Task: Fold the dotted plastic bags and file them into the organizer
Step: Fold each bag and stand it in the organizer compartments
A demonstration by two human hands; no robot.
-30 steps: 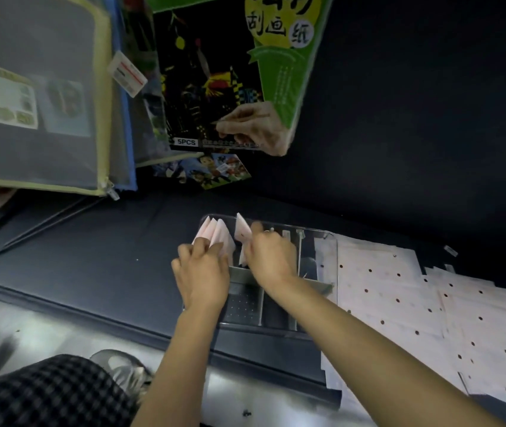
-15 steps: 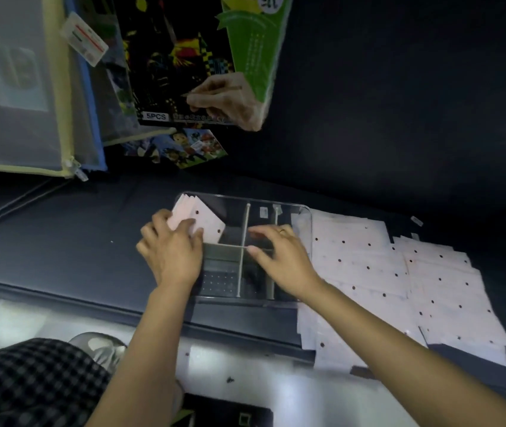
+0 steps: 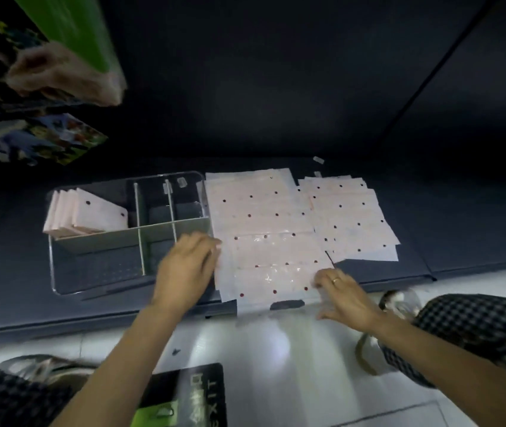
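Observation:
A clear divided organizer (image 3: pixel 60 282) sits on the dark shelf, left of centre. Several folded pink dotted bags (image 3: pixel 86 212) stand in its rear left compartment. To its right lie flat dotted plastic bags (image 3: pixel 261 211) in an overlapping stack, with a second stack (image 3: pixel 353 217) further right. My left hand (image 3: pixel 188 266) rests with fingers extended on the left edge of the nearest flat bag (image 3: pixel 276 272). My right hand (image 3: pixel 344 297), with a ring, touches that bag's right front corner, fingers loosely spread. Both hands are blurred.
Another person's hand (image 3: pixel 60 78) holds a green-edged pack at the upper left, above colourful packets (image 3: pixel 45 140). The shelf's front edge (image 3: pixel 60 315) runs across below the organizer. Checked trouser legs (image 3: pixel 476 334) and shoes flank a pale floor with a dark sign (image 3: pixel 202 396).
Both hands left the organizer and moved right onto the flat bags. The view swung right and down, so the organizer now sits at the left.

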